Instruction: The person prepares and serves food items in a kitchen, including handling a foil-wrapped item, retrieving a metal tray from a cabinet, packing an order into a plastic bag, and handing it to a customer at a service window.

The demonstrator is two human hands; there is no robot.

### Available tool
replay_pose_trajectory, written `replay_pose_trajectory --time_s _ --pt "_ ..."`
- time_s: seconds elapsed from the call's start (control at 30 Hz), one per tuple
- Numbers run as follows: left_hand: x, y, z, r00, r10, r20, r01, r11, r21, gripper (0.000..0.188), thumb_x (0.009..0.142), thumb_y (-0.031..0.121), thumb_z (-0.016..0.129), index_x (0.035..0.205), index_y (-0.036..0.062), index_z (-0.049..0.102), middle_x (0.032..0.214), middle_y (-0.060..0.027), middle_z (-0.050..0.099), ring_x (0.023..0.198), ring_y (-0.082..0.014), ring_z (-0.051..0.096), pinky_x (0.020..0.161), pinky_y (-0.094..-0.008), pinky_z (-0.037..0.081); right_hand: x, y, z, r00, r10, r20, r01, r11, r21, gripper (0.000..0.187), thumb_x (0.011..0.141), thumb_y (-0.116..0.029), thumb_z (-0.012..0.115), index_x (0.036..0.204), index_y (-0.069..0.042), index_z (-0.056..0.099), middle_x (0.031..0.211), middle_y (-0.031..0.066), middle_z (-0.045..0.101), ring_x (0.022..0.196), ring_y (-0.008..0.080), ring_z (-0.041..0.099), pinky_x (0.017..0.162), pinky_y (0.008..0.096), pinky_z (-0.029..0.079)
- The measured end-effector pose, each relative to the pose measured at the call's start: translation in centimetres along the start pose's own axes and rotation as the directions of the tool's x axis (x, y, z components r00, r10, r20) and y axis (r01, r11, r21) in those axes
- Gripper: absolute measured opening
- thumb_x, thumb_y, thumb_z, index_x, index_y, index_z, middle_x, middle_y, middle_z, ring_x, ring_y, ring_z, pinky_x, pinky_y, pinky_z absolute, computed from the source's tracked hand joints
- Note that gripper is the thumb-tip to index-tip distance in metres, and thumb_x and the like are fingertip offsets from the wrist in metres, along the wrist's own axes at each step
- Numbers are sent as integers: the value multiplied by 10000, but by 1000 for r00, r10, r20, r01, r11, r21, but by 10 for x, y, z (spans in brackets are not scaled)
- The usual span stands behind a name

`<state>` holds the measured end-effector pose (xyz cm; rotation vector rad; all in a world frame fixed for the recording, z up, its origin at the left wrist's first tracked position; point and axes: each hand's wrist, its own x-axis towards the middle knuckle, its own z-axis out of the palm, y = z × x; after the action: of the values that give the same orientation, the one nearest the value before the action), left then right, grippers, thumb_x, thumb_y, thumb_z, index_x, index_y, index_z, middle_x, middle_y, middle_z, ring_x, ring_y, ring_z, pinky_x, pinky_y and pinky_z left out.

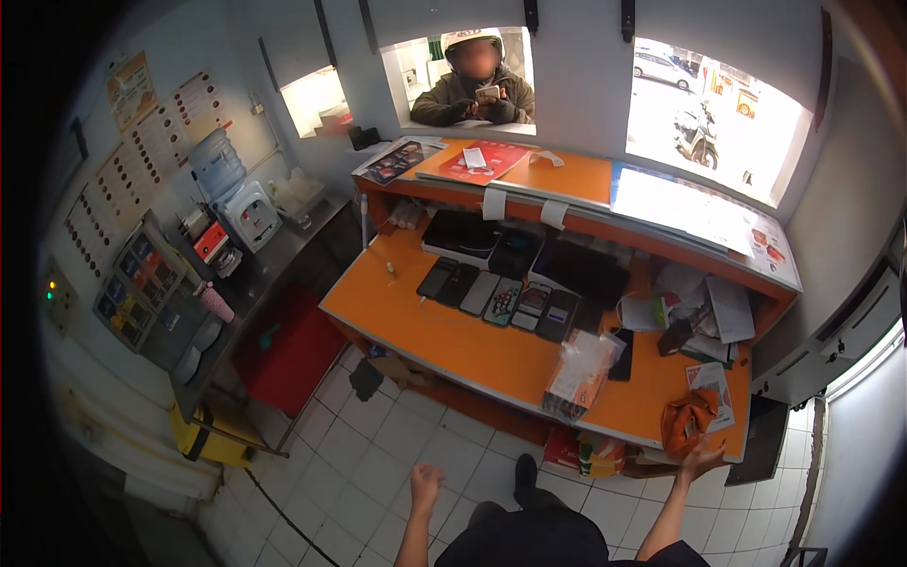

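Cloth [690, 422], orange and crumpled, lies in the head view at the near right corner of the orange desk [378, 307], partly over a printed sheet [719, 392]. Bunched up as it is, its long axis runs roughly near to far, the far end leaning a little right and the narrower near end reaching the desk's near edge. It has no clear front, so I cannot tell which way it faces. Just beside that near end is the right grip [703, 459], a bare hand with its fingers spread and pointing right; whether it touches the cloth I cannot tell. The left grip [427, 483], also bare, is well apart from the desk, over the tiled floor [383, 433], its fingers loosely bent; whether they press together I cannot tell. Left of the cloth, a clear plastic packet [578, 371] lies along the near edge, its length running near to far, with a dark flat device [620, 355] just right of it. Farther left, several phones [502, 300] lie side by side, long axes also near to far, and a small bottle [391, 269] stands near the desk's left end. Beyond, a helmeted person [472, 90] leans at the window, holding a phone.
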<state>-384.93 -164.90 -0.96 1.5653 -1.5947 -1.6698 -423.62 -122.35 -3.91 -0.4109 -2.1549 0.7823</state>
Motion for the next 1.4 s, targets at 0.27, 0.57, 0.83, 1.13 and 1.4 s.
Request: replay_pose_trajectory --time_s 0.27,0.57,0.83,1.13,1.4 --pt "103 175 143 845 505 174 -463 855 -234 297 908 169 566 1132 3 464 917 -92 597 762 -152 625 692 -285 499 49 -28 54 874 -14 486 106 981 -163 372 849 -115 492 1206 -10 512 1136 226 570 1044 382 555 873 424 445" --pt "57 351 286 -172 713 679 -429 566 -703 485 826 157 667 1252 59 458 1170 -148 549 1036 -275 586 801 -367 534 36 -256 -86 880 312 357 -435 831 347 454 922 -268 422 1280 10 392 1166 172 531 1014 301 602 784 374 549" --pt "18 342 305 -473 608 638 -331 548 -768 467 762 144 669 1207 86 542 1252 -122 511 1117 -312 510 922 -422 423 -44 -434 -56 828 516 217 -497 499 710 529 965 -402 406 1360 -58 338 1308 123 441 1216 246 449 1031 372 371" --pt "71 325 239 -544 561 624 -489 392 -779 431 775 126 651 1193 97 553 1192 -87 516 1113 -265 498 912 -387 429 27 -364 -27 755 655 33 -561 618 551 287 938 -322 462 1118 -101 494 874 75 578 586 169 565 451 284 480" --pt "180 266 231 -135 133 982 -511 839 -184 307 836 98 611 1125 28 534 937 -100 586 840 -238 581 761 -330 478 -26 -244 -19 718 405 566 -286 913 -290 539 814 -149 597 1297 18 425 1256 166 526 1174 294 490 988 386 383"
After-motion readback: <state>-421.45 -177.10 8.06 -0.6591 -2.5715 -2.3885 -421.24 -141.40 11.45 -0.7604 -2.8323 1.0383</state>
